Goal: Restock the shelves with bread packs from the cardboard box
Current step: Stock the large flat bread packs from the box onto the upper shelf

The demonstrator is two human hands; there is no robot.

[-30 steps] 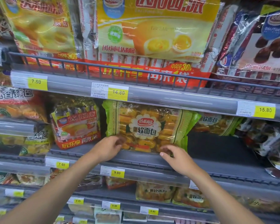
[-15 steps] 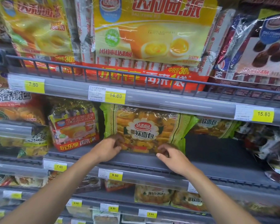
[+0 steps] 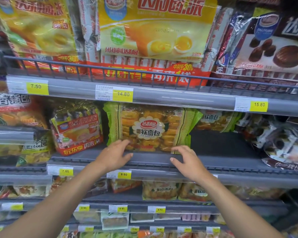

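Note:
A green-edged bread pack [image 3: 151,127] stands upright on the middle shelf [image 3: 222,162], facing me, under the 14.80 price tag. My left hand [image 3: 113,156] rests at the shelf's front rail with fingers spread, its fingertips brushing the pack's lower left corner. Just in front of the pack's lower right corner is my right hand [image 3: 185,161], its fingers curled loosely and apart, holding nothing. The cardboard box is out of view.
A red and gold cake pack [image 3: 77,129] stands left of the bread pack. Right of it the dark shelf floor is bare, with another bread pack [image 3: 217,120] further back and dark chocolate packs [image 3: 286,145] at the far right. Large yellow packs [image 3: 155,30] fill the shelf above.
Both hands have slipped off the pack's lower corners and drawn back toward the shelf's front rail. The pack stays upright where it was.

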